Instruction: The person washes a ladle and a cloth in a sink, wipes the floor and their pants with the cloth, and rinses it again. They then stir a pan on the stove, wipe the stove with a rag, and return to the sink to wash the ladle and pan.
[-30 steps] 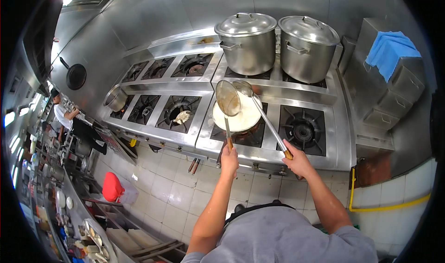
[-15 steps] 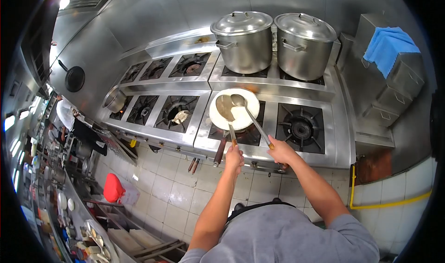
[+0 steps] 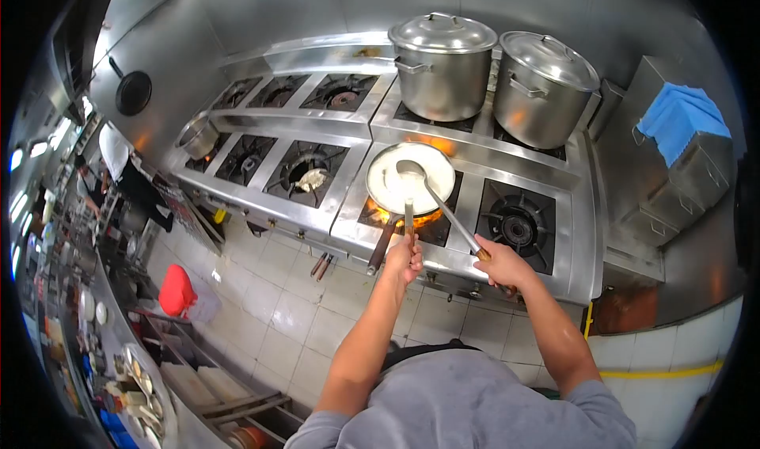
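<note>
A frying pan (image 3: 370, 197) full of white, creamy-looking food (image 3: 389, 178) sits over a lit burner, its dark handle (image 3: 384, 245) pointing toward me. My left hand (image 3: 404, 259) is wrapped round a utensil's upright handle (image 3: 409, 218), just right of the pan handle. This utensil's head cannot be made out in the white food now; half a second ago it showed as a broad round metal head. In my right hand (image 3: 504, 264) is a long metal ladle (image 3: 451, 218) with a brown grip. The ladle's bowl (image 3: 410, 166) dips into the food.
Orange flames (image 3: 431, 218) lick round the pan's near side. Two lidded stockpots (image 3: 443, 81) stand behind it. An unlit burner (image 3: 518, 226) is at right. A small saucepan (image 3: 198, 138) rests far left. A blue cloth (image 3: 682, 120) drapes over metal boxes. Another person (image 3: 131, 168) stands at left.
Flames have flared up under the pan. The left utensil's round head, visible over the food before, no longer shows. The ladle remains in the pan, and the whole view has shifted slightly.
</note>
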